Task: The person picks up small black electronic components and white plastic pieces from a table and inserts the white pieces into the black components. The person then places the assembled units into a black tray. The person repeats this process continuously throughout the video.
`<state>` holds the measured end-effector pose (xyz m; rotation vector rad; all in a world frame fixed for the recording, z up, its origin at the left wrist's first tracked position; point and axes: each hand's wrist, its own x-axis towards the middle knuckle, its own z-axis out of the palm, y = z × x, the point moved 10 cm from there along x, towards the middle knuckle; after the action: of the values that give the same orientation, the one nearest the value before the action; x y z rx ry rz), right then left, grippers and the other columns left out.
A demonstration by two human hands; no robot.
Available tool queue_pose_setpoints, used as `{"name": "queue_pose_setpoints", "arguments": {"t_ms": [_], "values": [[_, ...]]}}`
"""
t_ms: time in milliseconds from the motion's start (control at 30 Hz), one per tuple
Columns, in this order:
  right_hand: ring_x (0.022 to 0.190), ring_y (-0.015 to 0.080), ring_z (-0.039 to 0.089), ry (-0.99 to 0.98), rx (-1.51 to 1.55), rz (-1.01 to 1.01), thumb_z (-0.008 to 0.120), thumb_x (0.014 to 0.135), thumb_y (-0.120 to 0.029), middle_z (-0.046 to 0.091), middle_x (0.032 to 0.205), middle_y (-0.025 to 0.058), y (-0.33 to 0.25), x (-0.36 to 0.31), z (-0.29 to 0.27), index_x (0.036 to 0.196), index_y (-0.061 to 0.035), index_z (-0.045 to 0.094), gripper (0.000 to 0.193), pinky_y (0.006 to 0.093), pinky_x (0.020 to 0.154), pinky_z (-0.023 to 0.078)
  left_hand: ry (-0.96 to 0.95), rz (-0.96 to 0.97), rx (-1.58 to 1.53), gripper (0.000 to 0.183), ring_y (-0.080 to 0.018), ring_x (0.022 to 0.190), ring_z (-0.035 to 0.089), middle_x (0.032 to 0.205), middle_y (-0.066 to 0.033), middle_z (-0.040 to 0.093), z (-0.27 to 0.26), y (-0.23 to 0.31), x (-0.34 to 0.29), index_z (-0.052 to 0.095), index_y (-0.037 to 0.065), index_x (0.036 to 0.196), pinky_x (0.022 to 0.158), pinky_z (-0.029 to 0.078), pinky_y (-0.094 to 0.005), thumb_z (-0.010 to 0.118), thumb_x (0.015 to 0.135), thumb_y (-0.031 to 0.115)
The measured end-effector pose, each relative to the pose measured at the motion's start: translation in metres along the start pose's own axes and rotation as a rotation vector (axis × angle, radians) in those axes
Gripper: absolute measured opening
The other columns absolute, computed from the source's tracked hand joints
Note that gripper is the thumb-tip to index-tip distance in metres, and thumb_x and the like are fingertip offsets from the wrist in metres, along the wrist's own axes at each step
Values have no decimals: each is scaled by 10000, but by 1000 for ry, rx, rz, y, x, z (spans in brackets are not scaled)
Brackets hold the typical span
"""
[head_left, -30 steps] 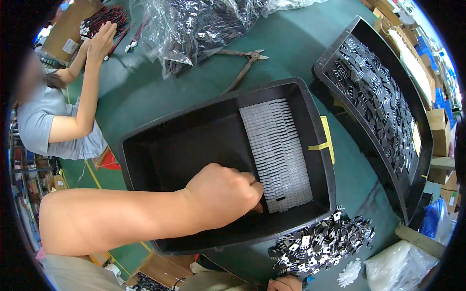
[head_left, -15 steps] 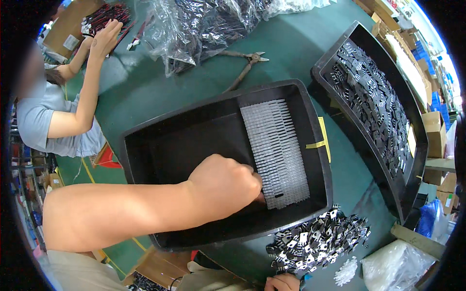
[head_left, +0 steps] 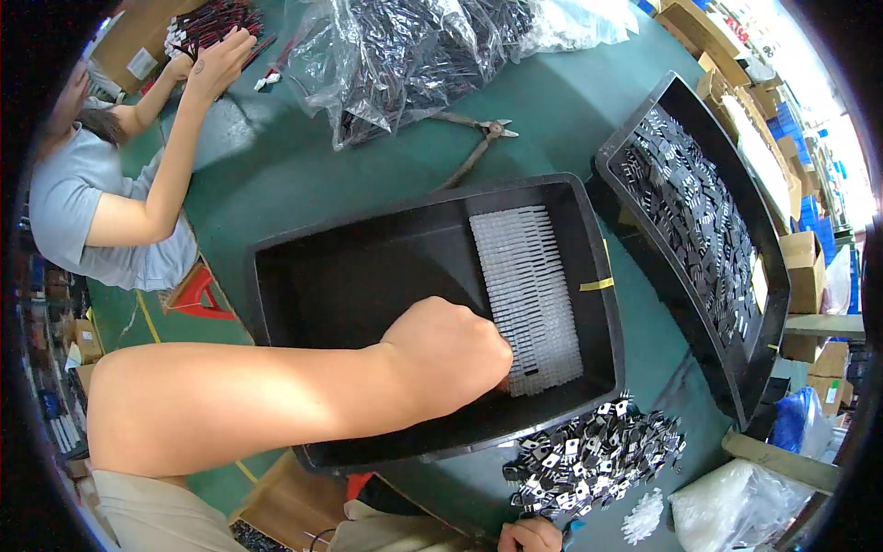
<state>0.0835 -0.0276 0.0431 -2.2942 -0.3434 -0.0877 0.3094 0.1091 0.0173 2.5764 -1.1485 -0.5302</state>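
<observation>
My left hand point(head_left: 451, 354) reaches into a black plastic tray point(head_left: 368, 457), closed, at the near left edge of a block of small translucent white pieces point(head_left: 529, 285) set in tight rows. Its fingertips are hidden beneath the hand, so what they grip cannot be made out. My right hand point(head_left: 532, 535) shows only partly at the lower edge, fingers curled, with a bit of blue beside it. Just beyond it lies a loose pile of black transistors point(head_left: 598, 455) with metal tabs and legs. A small heap of white pieces point(head_left: 644, 517) sits to its right.
A second black tray point(head_left: 676, 267) on the right holds many black transistors. Pliers point(head_left: 483, 138) and a clear bag point(head_left: 405, 64) of dark parts lie at the back of the green table. A co-worker point(head_left: 110, 202) handles wires at the far left. Another plastic bag point(head_left: 736, 506) is near right.
The view has shifted slightly. My left hand stays closed beside the rows, a little nearer to their near end. My right hand remains curled at the lower edge.
</observation>
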Motion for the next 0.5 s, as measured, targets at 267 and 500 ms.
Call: {"name": "queue_pose_setpoints", "arguments": {"t_ms": [267, 500], "values": [[644, 318, 613, -31, -39, 25, 731, 785, 31, 631, 795, 122, 0, -6, 2, 901, -67, 622, 187, 406, 548, 487, 114, -4, -84, 333, -298, 645, 680, 714, -101, 641, -51, 5, -35, 654, 71, 758, 549, 536, -404, 694, 877, 380], [713, 343, 646, -47, -71, 37, 718, 785, -3, 664, 863, 146, 5, -15, 5, 949, -55, 655, 183, 410, 628, 530, 113, 83, -209, 342, -269, 694, 617, 754, -78, 585, -53, 35, -105, 648, 50, 841, 629, 520, -378, 755, 820, 374]]}}
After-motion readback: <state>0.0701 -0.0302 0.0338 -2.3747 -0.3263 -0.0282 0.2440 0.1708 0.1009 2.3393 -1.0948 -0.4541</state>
